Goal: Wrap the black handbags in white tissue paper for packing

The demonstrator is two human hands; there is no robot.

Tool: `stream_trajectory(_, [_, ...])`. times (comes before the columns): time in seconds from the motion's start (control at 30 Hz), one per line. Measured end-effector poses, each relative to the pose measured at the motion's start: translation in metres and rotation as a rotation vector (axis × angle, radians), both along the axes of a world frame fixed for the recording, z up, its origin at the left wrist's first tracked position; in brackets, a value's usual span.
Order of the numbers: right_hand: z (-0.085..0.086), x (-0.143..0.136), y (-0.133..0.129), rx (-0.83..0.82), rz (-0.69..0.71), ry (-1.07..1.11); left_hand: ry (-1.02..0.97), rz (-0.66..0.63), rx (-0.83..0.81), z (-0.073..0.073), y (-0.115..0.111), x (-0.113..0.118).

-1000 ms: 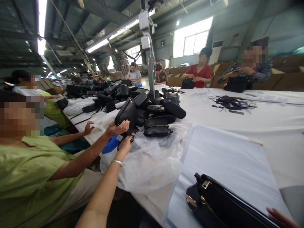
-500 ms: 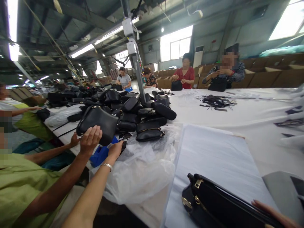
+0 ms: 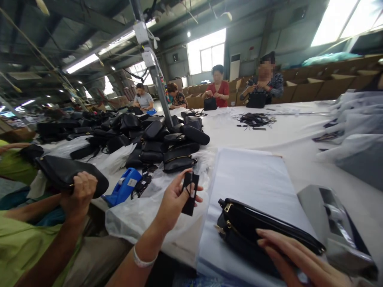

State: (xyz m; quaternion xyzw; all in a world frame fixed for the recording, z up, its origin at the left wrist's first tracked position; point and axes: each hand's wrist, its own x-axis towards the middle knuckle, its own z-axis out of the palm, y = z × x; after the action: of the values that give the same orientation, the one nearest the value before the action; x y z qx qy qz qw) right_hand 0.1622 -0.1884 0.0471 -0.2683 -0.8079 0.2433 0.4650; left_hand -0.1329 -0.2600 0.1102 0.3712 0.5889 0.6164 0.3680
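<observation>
Key relation: black rectangular card tag (image 3: 190, 203) vs. black smooth leather-look zip bag (image 3: 248, 221). Bag lies to the right of the tag and a bit nearer the body, with a strip of white paper sheet (image 3: 239, 171) showing between. Bag's long axis slants from far-left to near-right; its gold-hardware end points toward the tag. Tag's long axis runs roughly up-down in view, slight lean, so across the bag's line rather than along it.

Right hand (image 3: 299, 257) is the nearer one to the bag: fingers stretched out over its near side, not clamped on anything visible. Can't tell if the fingertips touch or just hover. Left hand (image 3: 173, 201) pinches the tag between thumb and fingers, up over the clear plastic wrap (image 3: 143, 223). Hands well apart from each other.

Bag: on the paper sheet on the white counter (image 3: 254, 139), lying low, elongated. Zip along the top, rectangular gold pull at the left end, second gold pull just below, round-looking gold piece beside it. Lower near side hidden behind the right hand.

Tag: flat, matte black, thin dark cord looped across it, small pale patch near the thumb. Print, if any, too small to read.
</observation>
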Motion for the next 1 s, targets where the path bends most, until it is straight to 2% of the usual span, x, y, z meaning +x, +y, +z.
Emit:
stream_trajectory(0.07, [0.016, -0.02, -0.017, -0.115, 0.106, 0.004, -0.093, -0.11, -0.003, -0.004, 0.002, 0.034])
stream_trajectory(0.17, [0.023, -0.038, -0.027, -0.467, 0.209, 0.068, -0.177, -0.207, 0.009, -0.012, 0.001, 0.073])
stream_trajectory(0.27, [0.013, -0.042, -0.028, -0.704, 0.278, 0.13, -0.168, -0.239, 0.031, -0.02, -0.002, 0.099])
stream_trajectory(0.43, [-0.004, -0.039, -0.034, -0.862, 0.249, 0.158, -0.085, -0.242, 0.036, -0.027, -0.008, 0.114])
stream_trajectory(0.6, [0.002, -0.029, -0.039, -0.764, 0.143, -0.01, 0.049, -0.086, 0.114, -0.029, -0.007, 0.101])
stream_trajectory(0.67, [0.002, -0.022, -0.04, -0.695, 0.081, -0.055, 0.07, -0.061, 0.136, -0.029, -0.008, 0.091])
stream_trajectory(0.83, [-0.017, 0.001, -0.042, -0.499, -0.083, -0.135, 0.11, -0.065, 0.092, -0.034, -0.016, 0.063])
stream_trajectory(0.93, [-0.029, 0.015, -0.043, -0.434, -0.079, -0.217, 0.125, -0.026, 0.077, -0.039, -0.022, 0.05])
stream_trajectory(1.0, [-0.031, 0.018, -0.045, -0.404, -0.046, -0.265, 0.202, -0.041, 0.082, -0.04, -0.026, 0.047])
